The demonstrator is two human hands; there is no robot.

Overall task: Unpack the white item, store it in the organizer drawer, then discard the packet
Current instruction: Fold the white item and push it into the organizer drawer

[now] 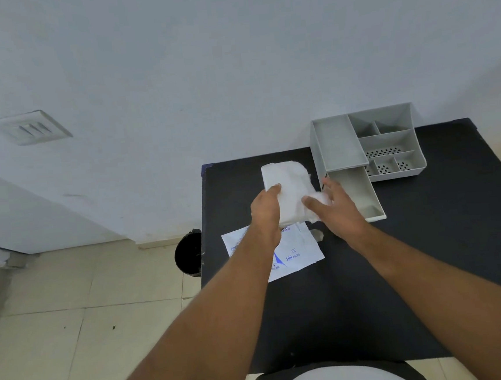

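Left hand grips the left edge of the white item, and right hand pinches its crumpled lower right corner. The item is held between them, clear of the packet, which lies flat on the black table under the left wrist. Unpacking looks done and storing is in hand: the drawer of the grey organizer stands open just beside the right hand, so the next move likely calls for bunching the loose sheets narrow enough to fit, with the packet then due for the black bin on the floor.

Open drawer beside bare tabletop
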